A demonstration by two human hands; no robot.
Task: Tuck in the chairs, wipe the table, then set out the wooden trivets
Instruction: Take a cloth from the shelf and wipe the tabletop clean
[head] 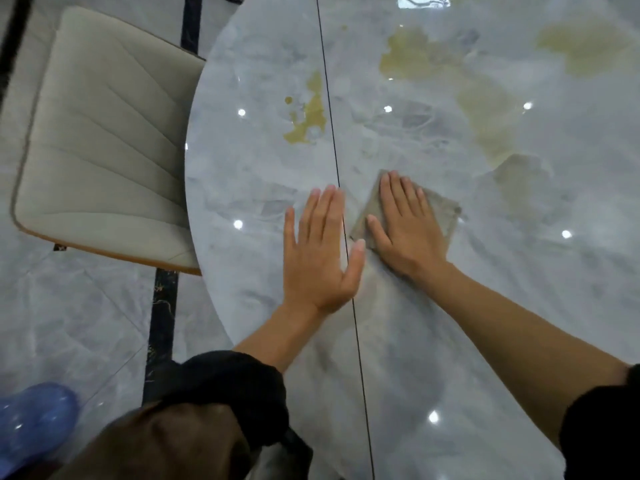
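Observation:
A glossy grey marble table [485,306] with yellowish patches fills most of the view. A thin dark seam [332,140] runs down its top. My right hand [405,226] presses flat on a grey-brown cloth [446,211] lying on the tabletop right of the seam. My left hand [320,251] rests flat on the table with its fingers spread, just left of the cloth, across the seam. A beige padded chair [100,147] stands at the table's left edge, its seat partly under the top. No wooden trivets are in view.
The floor [69,306] is grey marble tile with black strips. A blue shoe cover [31,424] shows at the bottom left. Dark sleeves and brown clothing are at the bottom edge.

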